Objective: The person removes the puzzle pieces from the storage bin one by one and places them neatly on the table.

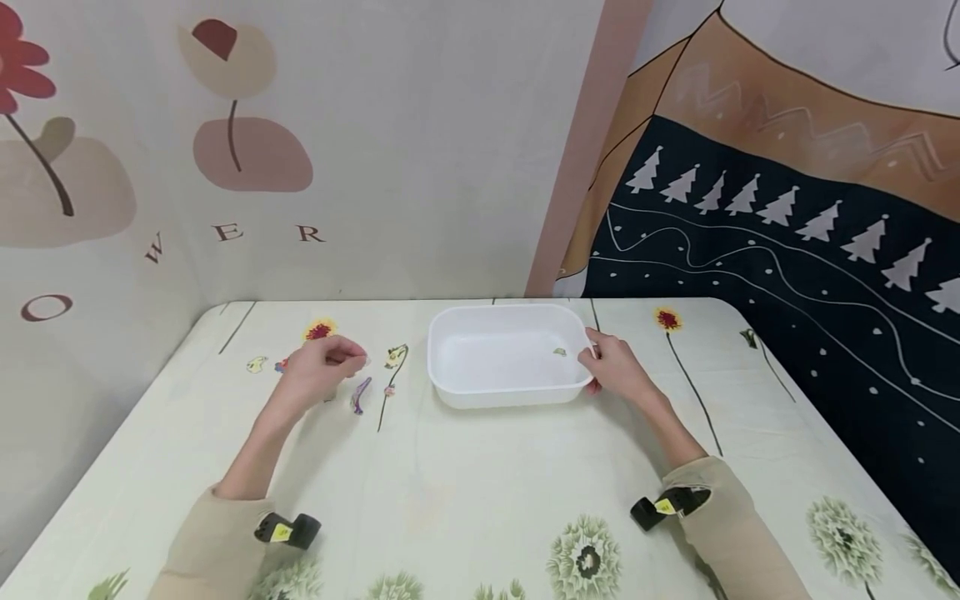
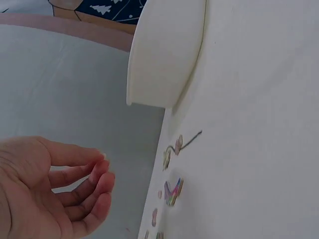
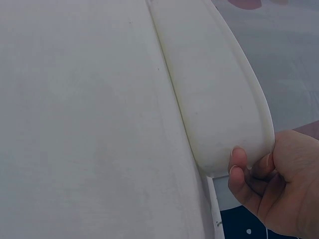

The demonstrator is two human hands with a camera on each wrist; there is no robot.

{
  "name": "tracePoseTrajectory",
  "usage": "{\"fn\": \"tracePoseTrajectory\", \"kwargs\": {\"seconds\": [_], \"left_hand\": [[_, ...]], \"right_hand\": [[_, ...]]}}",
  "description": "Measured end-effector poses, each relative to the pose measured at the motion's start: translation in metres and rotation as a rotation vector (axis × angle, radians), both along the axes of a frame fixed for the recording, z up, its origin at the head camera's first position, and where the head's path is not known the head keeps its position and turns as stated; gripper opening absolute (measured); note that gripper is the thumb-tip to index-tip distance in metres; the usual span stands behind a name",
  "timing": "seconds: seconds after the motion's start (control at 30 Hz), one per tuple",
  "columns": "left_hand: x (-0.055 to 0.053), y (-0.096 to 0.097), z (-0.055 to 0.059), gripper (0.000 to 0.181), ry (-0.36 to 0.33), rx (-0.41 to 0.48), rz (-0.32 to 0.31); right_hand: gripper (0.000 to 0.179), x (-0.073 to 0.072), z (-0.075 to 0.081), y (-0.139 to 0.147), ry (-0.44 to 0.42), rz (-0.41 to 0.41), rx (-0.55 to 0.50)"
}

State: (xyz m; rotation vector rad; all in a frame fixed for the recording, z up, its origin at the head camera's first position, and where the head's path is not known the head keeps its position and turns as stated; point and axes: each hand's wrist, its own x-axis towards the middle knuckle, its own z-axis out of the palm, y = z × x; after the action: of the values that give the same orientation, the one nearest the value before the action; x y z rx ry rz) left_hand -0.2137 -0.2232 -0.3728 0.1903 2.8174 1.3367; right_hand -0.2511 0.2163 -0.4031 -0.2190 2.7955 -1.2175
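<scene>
A white plastic tub [image 1: 510, 390] stands upright on the table, with one small greenish piece [image 1: 559, 352] on its floor at the right. My right hand [image 1: 617, 365] grips the tub's right end; in the right wrist view its fingers [image 3: 239, 158] curl against the outer wall. To the tub's left, my left hand [image 1: 321, 367] hovers over small flat pieces. Its thumb and index fingertips meet in the left wrist view, but anything thin between them cannot be made out. Below it lies a purple, multicoloured piece [image 1: 361, 396] with a small pink piece [image 2: 159, 194] beside it.
A pale yellow piece [image 1: 257, 364] and a red-and-blue piece [image 1: 281, 365] lie left of the left hand. Flower prints cover the tablecloth [image 1: 465, 492]. A patterned hanging wall [image 1: 420, 167] rises behind the table's far edge.
</scene>
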Motion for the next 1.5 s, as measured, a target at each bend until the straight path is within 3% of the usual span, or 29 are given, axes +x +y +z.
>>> {"fn": "tracePoseTrajectory", "kwargs": {"seconds": [0.27,0.57,0.9,1.1,1.5], "left_hand": [[-0.010,0.046,0.001,0.019,0.110,0.146,-0.081],[-0.018,0.101,0.008,0.013,0.168,0.221,-0.168],[-0.038,0.160,0.001,0.011,0.174,0.283,-0.232],[-0.047,0.184,-0.002,0.013,0.150,0.295,-0.260],[-0.069,0.228,-0.009,0.011,0.085,0.260,-0.255]], "right_hand": [[0.060,0.001,0.001,0.000,-0.009,-0.003,-0.002],[0.060,0.001,0.002,-0.001,-0.004,0.002,-0.003],[0.060,-0.001,0.000,0.000,-0.002,0.009,-0.017],[0.059,-0.001,-0.001,0.000,-0.002,0.002,-0.007],[0.060,-0.002,-0.001,0.000,-0.012,0.003,-0.003]]}}
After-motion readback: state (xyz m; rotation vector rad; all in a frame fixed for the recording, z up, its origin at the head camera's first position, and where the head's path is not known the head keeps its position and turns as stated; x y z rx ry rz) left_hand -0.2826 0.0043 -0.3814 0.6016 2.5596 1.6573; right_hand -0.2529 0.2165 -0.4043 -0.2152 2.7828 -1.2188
